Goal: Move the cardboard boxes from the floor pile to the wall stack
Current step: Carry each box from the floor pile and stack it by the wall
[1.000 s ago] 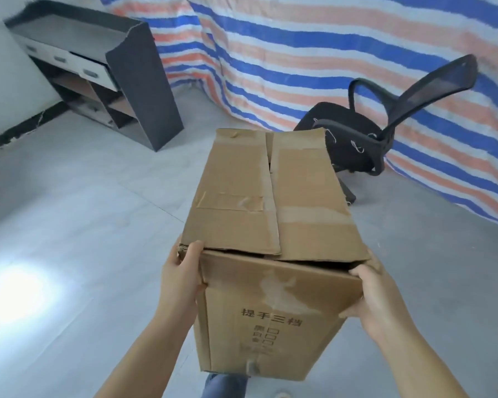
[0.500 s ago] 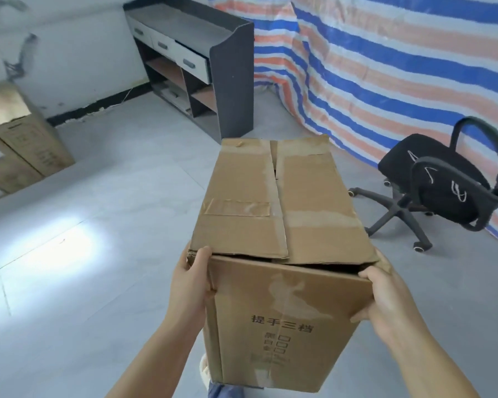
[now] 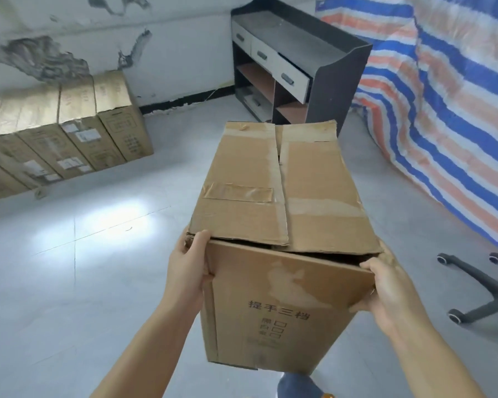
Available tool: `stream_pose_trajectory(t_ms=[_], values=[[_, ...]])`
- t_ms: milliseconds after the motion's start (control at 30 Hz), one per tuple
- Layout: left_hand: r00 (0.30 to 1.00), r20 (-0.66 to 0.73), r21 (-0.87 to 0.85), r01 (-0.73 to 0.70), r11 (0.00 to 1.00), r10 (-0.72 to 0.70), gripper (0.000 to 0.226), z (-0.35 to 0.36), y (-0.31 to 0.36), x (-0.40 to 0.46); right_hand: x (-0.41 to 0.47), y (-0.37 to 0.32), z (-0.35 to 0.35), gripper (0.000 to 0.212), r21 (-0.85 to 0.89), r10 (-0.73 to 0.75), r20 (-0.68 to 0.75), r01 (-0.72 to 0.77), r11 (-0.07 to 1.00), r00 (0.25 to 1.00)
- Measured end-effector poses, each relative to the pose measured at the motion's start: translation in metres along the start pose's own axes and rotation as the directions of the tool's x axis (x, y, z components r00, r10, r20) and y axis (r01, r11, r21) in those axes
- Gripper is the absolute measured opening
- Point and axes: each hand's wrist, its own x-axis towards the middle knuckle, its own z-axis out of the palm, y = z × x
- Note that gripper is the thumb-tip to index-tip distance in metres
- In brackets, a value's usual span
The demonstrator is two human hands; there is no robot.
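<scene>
We hold the box (image 3: pixel 282 225) off the floor, left hand (image 3: pixel 188 268) and right hand (image 3: pixel 391 285) gripping its near top corners. Wall stack (image 3: pixel 66 133) now fuller in view, left; chair (image 3: pixel 483 288) mostly gone.

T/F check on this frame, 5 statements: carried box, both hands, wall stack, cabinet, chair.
1. Both hands hold the carried box off the floor. True: the left hand grips its near left corner, the right hand its near right corner.
2. The box's top flaps are taped shut along the whole seam. False: the seam is split and the flaps lift at the near edge.
3. A row of cardboard boxes stands against the wall at the left. True.
4. All the dark cabinet drawers are pushed in. False: one drawer sticks out.
5. The office chair base stands left of the carried box. False: it is at the right, by the striped tarp.
</scene>
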Motion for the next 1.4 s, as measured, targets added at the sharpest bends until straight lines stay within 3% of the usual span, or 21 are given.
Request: stream_pose_trajectory(t_ms=[200, 633, 933, 1167, 1400], values=[[0.988, -0.148, -0.048, -0.048, 0.998, 0.04, 0.009, 0.008, 0.039, 0.084, 0.092, -0.044, 0.075, 0.056, -0.096, -0.014, 0.191, 0.033, 0.995, 0.982], [0.922, -0.384, -0.165, -0.125, 0.978, 0.053, 0.011, 0.081, 0.14, 0.267, 0.314, -0.185, 0.218, 0.058, -0.211, 0.005, 0.424, 0.094, 0.973, 0.906], [0.912, -0.404, -0.205, -0.167, 0.964, 0.072, 0.015, 0.095, 0.194, 0.406, 0.421, -0.238, 0.316, 0.062, -0.179, -0.028, 0.476, 0.128, 0.976, 0.879], [0.919, -0.395, -0.223, -0.091, 0.971, -0.004, 0.01, 0.078, 0.261, 0.565, 0.512, -0.279, 0.442, 0.059, -0.206, -0.016, 0.415, 0.111, 0.972, 0.91], [0.922, -0.386, -0.211, -0.115, 0.971, 0.025, 0.016, 0.059, 0.335, 0.694, 0.583, -0.326, 0.554, 0.059, -0.211, -0.008, 0.416, 0.105, 0.972, 0.909]])
